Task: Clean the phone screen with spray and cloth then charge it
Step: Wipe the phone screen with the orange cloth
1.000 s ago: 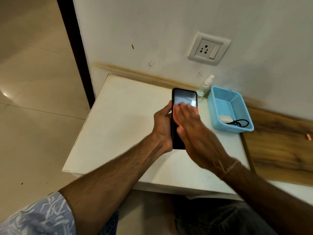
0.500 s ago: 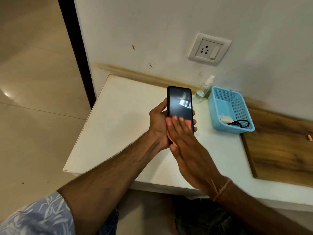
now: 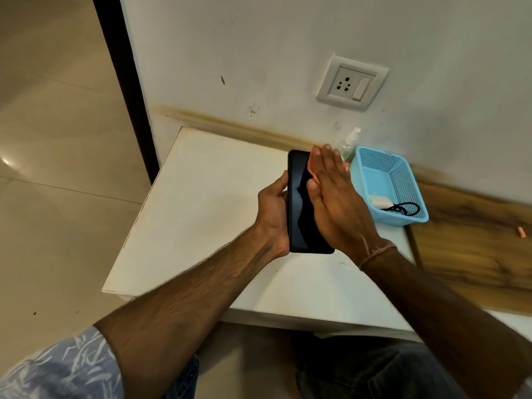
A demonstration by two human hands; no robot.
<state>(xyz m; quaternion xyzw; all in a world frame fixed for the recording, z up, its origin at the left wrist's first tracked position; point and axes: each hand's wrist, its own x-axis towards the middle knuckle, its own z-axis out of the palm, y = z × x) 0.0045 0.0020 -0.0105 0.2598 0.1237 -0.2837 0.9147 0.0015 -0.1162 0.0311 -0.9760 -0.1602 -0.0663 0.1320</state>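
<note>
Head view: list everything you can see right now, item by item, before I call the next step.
phone: 1, black, held above the table
cloth: 1, pink-orange, pressed on the screen under the right hand
spray bottle: 1, clear, by the wall beside the basket
basket: 1, light blue, table's right end
charger: 1, white, in the basket
cable: 1, black, coiled in the basket
wall socket: 1, white
table: 1, white
left hand: grips the phone
right hand: flat on the cloth

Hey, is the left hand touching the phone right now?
Touching. The head view shows the left hand wrapped around the left edge of the phone, thumb on that edge, holding it above the white table.
</note>
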